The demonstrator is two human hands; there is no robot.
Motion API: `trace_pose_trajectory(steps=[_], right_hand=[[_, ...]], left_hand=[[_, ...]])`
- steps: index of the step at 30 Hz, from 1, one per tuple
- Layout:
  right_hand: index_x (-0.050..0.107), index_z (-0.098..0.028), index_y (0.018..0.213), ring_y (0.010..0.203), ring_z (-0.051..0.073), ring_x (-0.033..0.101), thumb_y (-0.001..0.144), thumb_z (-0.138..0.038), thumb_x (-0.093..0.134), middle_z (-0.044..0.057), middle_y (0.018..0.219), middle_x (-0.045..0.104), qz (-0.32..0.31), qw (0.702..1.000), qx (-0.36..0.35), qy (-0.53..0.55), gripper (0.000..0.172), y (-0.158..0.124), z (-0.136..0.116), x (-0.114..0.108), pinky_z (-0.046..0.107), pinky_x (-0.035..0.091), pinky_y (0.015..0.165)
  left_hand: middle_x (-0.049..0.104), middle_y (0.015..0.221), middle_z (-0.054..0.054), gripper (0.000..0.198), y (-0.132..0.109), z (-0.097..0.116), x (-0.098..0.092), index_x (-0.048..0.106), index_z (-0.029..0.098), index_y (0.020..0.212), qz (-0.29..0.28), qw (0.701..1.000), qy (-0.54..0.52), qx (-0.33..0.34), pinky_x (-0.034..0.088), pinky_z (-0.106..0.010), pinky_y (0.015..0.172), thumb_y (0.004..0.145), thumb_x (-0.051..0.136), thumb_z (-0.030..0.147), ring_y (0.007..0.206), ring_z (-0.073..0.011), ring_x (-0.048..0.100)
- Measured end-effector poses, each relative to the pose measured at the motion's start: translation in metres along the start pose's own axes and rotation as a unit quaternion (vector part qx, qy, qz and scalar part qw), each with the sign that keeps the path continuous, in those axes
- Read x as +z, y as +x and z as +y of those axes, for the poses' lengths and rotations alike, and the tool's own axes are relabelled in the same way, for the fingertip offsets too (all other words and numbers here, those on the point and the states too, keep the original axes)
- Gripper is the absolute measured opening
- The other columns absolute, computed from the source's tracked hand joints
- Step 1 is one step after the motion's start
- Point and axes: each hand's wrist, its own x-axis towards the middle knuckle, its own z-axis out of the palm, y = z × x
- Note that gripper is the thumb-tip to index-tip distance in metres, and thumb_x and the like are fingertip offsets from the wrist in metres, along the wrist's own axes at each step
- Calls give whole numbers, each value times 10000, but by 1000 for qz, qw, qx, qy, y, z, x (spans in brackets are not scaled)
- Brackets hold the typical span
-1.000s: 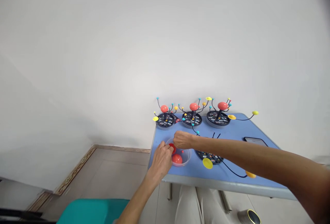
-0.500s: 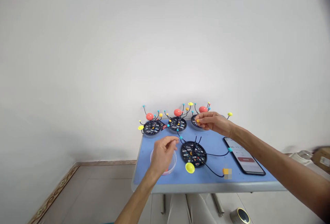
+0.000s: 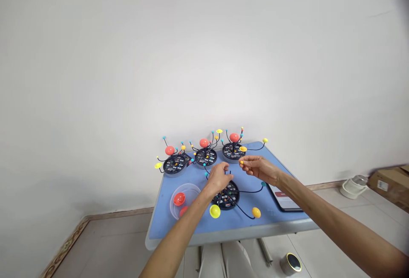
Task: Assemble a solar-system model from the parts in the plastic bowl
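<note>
My right hand (image 3: 260,170) is closed in a pinch on a small orange-yellow bead (image 3: 241,163). It hovers over the table, right of my left hand (image 3: 220,179). That hand reaches over a planet model with a round black base (image 3: 234,199), its fingertips curved and apart beside the short upright rods. I cannot tell whether it touches a rod. Curved black arms on this model carry a yellow ringed ball (image 3: 215,211), an orange ball (image 3: 256,212) and a teal ball (image 3: 263,184). My left hand and forearm hide part of the base.
Three similar models with red centre balls (image 3: 170,150) (image 3: 203,143) (image 3: 234,137) stand along the table's back. A clear plastic bowl (image 3: 172,190) holds red half-shells (image 3: 179,199) at left. A phone (image 3: 285,197) lies at right. The blue table (image 3: 166,227) stands near the wall.
My left hand has moved from beside the bowl to above the black base. The right hand has come closer to it, still pinching the bead. The view has shifted, showing more of the bowl.
</note>
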Motion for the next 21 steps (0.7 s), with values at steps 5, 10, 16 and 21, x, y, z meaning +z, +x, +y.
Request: trace_pose_trajectory(steps=[5,10,16,21], right_hand=[[731,-154,770,627,121,547,532,-271,850,35,729,656,1,1000,-12,-21,291,3,7,1,259,416,547],[726,-162,757,609,126,510,554,-321,840,6,658,618,6,995,-30,-90,282,6,12,0,283,417,571],[709,-164,806,601,126,531,664,-384,760,9,679,636,-22,980,-53,-192,266,8,19,1,271,416,559],[714,-156,787,553,119,529,646,-387,748,-9,619,623,-33,961,-70,-265,273,12,20,2,268,417,553]], left_hand=[[713,780,-19,248,8,-11,8,716,136,910,-18,999,-26,-8,496,-258,713,678,647,84,741,-149,642],[717,732,-15,202,11,-13,10,742,147,848,-20,999,-50,-5,502,-251,694,701,615,94,718,-145,646],[740,774,-23,183,9,-13,11,759,162,808,-20,997,-68,5,505,-264,735,711,619,97,750,-157,657],[729,761,-8,177,10,-17,15,759,169,816,-5,997,-75,8,495,-269,753,708,637,99,741,-148,639]])
